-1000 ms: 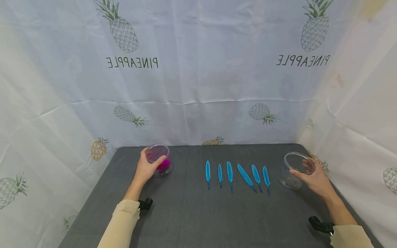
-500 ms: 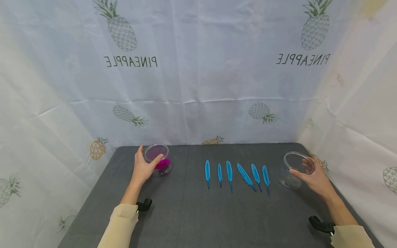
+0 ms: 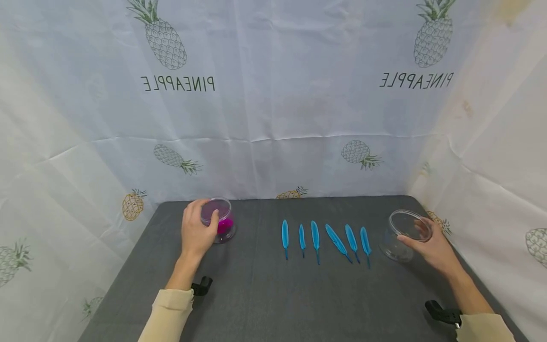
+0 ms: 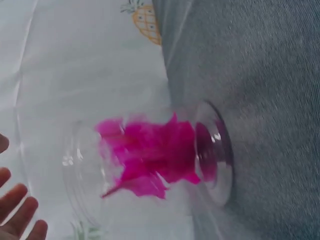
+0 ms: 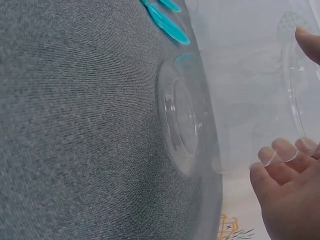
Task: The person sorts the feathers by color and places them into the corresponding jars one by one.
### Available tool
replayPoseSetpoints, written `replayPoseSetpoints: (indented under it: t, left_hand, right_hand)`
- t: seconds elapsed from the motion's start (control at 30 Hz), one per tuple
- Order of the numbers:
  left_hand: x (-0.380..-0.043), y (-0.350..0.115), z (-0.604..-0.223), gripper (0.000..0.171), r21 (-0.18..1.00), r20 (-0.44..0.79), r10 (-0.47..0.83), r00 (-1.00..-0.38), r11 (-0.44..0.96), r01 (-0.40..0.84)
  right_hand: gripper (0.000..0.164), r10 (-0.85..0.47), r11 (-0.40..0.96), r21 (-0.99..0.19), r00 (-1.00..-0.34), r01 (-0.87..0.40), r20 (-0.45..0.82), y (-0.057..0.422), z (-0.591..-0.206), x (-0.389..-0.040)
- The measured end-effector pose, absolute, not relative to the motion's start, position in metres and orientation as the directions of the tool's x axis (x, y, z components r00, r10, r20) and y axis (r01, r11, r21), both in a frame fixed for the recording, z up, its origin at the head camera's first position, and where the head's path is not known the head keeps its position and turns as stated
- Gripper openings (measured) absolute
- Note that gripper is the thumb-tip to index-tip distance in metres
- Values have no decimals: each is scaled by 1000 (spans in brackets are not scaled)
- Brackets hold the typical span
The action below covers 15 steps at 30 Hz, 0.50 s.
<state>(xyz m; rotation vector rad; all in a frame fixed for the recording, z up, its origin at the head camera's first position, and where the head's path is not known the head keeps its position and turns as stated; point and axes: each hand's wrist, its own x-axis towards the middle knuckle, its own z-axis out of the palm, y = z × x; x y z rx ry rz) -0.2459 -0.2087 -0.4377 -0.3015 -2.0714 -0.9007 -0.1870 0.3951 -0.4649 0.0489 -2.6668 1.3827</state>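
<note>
On the left of the table stands a clear jar [image 3: 231, 236] with bright pink feathers [image 4: 155, 155] inside it. Close beside its rim is my left hand [image 3: 197, 232]; in the left wrist view the fingers [image 4: 17, 205] are apart from the jar, loosely bent around nothing. An upright clear jar [image 3: 395, 244] with only clear walls showing stands at the right. My right hand [image 3: 437, 244] grips it near the rim, thumb on the near side and fingers curled round the far side. Several blue feathers [image 3: 315, 235] lie in a row between the jars.
A dark grey cloth [image 3: 273, 299] covers the table. White curtains [image 3: 273, 95] printed with pineapples hang behind it and along both sides. The right jar stands close to the table's right edge.
My left hand has come off the left jar's rim, its fingers first spreading away and then drawing together beside it. The right hand keeps its grip on the right jar.
</note>
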Motion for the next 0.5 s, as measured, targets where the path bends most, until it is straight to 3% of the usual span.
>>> replayPoseSetpoints:
  t: [0.13, 0.5]
  left_hand:
    - [-243, -200, -434, 30, 447, 811, -56, -583, 702, 555]
    - [-240, -169, -441, 27, 391, 817, 90, -570, 640, 661]
  right_hand:
    - [104, 34, 579, -811, -991, -86, 130, 393, -464, -183]
    - [104, 38, 576, -813, -990, -88, 135, 391, -466, -179]
